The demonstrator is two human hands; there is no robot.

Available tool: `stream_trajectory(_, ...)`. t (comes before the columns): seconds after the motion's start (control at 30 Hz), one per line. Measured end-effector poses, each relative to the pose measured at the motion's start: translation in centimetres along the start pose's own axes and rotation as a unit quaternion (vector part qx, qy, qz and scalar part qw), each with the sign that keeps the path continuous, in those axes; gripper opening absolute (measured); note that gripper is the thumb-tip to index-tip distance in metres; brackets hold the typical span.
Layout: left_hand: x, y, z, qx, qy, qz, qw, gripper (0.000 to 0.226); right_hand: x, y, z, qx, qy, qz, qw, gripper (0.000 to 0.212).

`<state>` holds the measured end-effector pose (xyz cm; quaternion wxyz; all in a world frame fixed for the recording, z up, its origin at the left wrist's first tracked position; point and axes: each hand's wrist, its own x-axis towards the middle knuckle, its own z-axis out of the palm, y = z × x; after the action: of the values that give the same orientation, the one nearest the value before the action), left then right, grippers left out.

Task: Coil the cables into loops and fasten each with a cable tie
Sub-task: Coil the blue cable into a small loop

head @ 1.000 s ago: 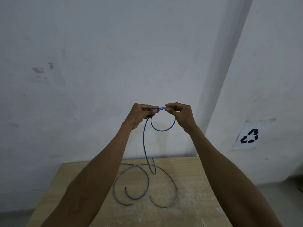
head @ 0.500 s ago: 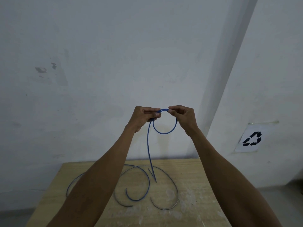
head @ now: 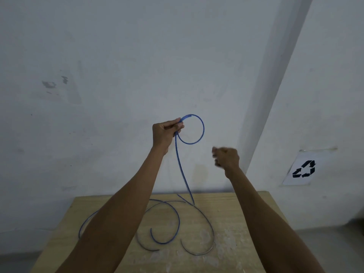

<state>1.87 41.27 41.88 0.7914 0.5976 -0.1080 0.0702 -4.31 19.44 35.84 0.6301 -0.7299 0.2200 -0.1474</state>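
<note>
Glossy blue cable (head: 201,133); scuffed wooden table (head: 236,213)

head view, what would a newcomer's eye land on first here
The blue cable loop raised against the white wall, pinched in the left hand. Its tail drops to loose curves on the wooden table; the blurred right hand hangs lower right, off the cable. A recycling sign sits low on the right wall.
</note>
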Motion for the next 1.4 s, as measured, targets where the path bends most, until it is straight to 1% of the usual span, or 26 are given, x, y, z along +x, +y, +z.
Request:
stream_trajectory(0.03, 0.2, 0.1, 0.1, -0.006, 0.011, 0.003, 1.0, 0.025, -0.2, 1.1, 0.4, 0.006, -0.04, 0.087, 0.995, 0.027)
stream_trajectory(0.07, 0.3, 0.1, 0.3, -0.013, 0.018, 0.005, 1.0, 0.025, -0.8, 2.0, 0.9, -0.003, -0.093, 0.157, 0.983, 0.036)
stream_trajectory(0.1, 0.3, 0.1, 0.5, -0.021, 0.023, 0.004, 1.0, 0.025, -1.5, 2.8, 1.4, -0.013, -0.142, 0.207, 0.968, 0.047)
stream_trajectory(0.13, 0.3, 0.0, 0.8, -0.028, 0.025, 0.003, 0.999, 0.025, -2.1, 3.4, 1.9, -0.003, -0.174, 0.242, 0.955, 0.053)
stream_trajectory(0.17, 0.2, -0.2, 1.0, -0.033, 0.025, 0.0, 0.999, 0.025, -2.6, 3.7, 2.4, 0.033, -0.192, 0.262, 0.945, 0.053)
stream_trajectory(0.23, -0.1, -0.5, 1.4, -0.034, 0.016, -0.007, 0.999, 0.025, -3.2, 3.8, 3.3, 0.159, -0.183, 0.3, 0.923, 0.045)
stream_trajectory(0.3, -0.4, -0.8, 1.3, -0.033, -0.002, -0.018, 0.999, 0.025, -2.9, 3.8, 3.8, 0.268, -0.134, 0.317, 0.9, 0.034)
stream_trajectory(0.33, -0.6, -0.8, 1.1, -0.034, -0.009, -0.024, 0.999, 0.025, -2.7, 3.7, 3.9, 0.299, -0.112, 0.318, 0.893, 0.022)
stream_trajectory(0.37, -0.6, -0.8, 0.8, -0.035, -0.014, -0.03, 0.999, 0.026, -2.5, 3.5, 3.8, 0.312, -0.092, 0.316, 0.891, 0.013)
stream_trajectory(0.4, -0.7, -0.8, 0.4, -0.035, -0.017, -0.035, 0.999, 0.027, -2.4, 3.2, 3.5, 0.313, -0.074, 0.315, 0.893, 0.01)
stream_trajectory(0.43, -0.7, -0.8, 0.0, -0.033, -0.02, -0.04, 0.998, 0.027, -2.4, 2.8, 3.1, 0.315, -0.063, 0.314, 0.893, 0.013)
stream_trajectory(0.47, -0.7, -0.8, -0.5, -0.03, -0.025, -0.043, 0.998, 0.028, -2.5, 2.3, 2.7, 0.313, -0.055, 0.314, 0.894, 0.02)
stream_trajectory(0.53, -0.7, -0.7, -1.4, -0.017, -0.034, -0.046, 0.998, 0.029, -2.5, 1.5, 2.0, 0.309, -0.06, 0.305, 0.899, 0.031)
stream_trajectory(0.6, -0.6, -0.8, -2.1, -0.018, -0.034, -0.046, 0.998, 0.028, -2.5, 1.0, 1.7, 0.26, -0.061, 0.296, 0.917, 0.035)
stream_trajectory(0.67, -0.7, -0.7, -2.3, -0.027, -0.025, -0.041, 0.998, 0.027, -2.4, 1.2, 2.1, 0.202, -0.067, 0.315, 0.925, 0.042)
stream_trajectory(0.7, -0.7, -0.6, -2.3, -0.028, -0.019, -0.039, 0.999, 0.027, -2.7, 1.5, 2.4, 0.182, -0.084, 0.337, 0.92, 0.049)
stream_trajectory(0.8, -0.9, -0.6, -2.0, -0.03, -0.014, -0.031, 0.999, 0.028, -3.4, 2.7, 3.8, 0.147, -0.173, 0.385, 0.895, 0.074)
stream_trajectory(0.9, -1.3, -0.6, -1.4, -0.027, -0.018, -0.026, 0.999, 0.028, -4.3, 3.4, 5.3, 0.19, -0.233, 0.411, 0.86, 0.079)
stream_trajectory(1.0, -1.8, -0.5, -1.0, -0.024, -0.024, -0.02, 0.999, 0.028, -5.2, 3.4, 6.3, 0.231, -0.235, 0.44, 0.835, 0.087)
stream_trajectory(1.03, -1.9, -0.5, -1.0, -0.022, -0.026, -0.016, 0.999, 0.027, -5.7, 3.2, 6.6, 0.222, -0.226, 0.439, 0.841, 0.086)
stream_trajectory(1.13, -2.2, -0.3, -0.9, -0.025, -0.023, -0.006, 0.999, 0.026, -6.7, 3.1, 7.5, 0.15, -0.213, 0.415, 0.872, 0.08)
stream_trajectory(1.17, -2.3, -0.3, -0.8, -0.027, -0.018, -0.005, 0.999, 0.026, -6.7, 3.4, 7.6, 0.137, -0.227, 0.421, 0.868, 0.078)
stream_trajectory(1.27, -2.5, 0.1, -0.6, -0.033, -0.014, -0.004, 0.999, 0.025, -6.6, 3.8, 7.5, 0.153, -0.286, 0.472, 0.82, 0.072)
stream_trajectory(1.3, -2.5, 0.2, -0.6, -0.033, -0.017, -0.006, 0.999, 0.025, -6.5, 3.8, 7.5, 0.174, -0.287, 0.471, 0.816, 0.063)
stream_trajectory(1.33, -2.6, 0.3, -0.5, -0.033, -0.022, -0.009, 0.999, 0.026, -6.4, 3.9, 7.6, 0.2, -0.273, 0.459, 0.821, 0.05)
stream_trajectory(1.4, -2.8, 0.4, -0.6, -0.025, -0.035, -0.015, 0.999, 0.027, -6.1, 3.9, 7.6, 0.247, -0.213, 0.417, 0.848, 0.026)
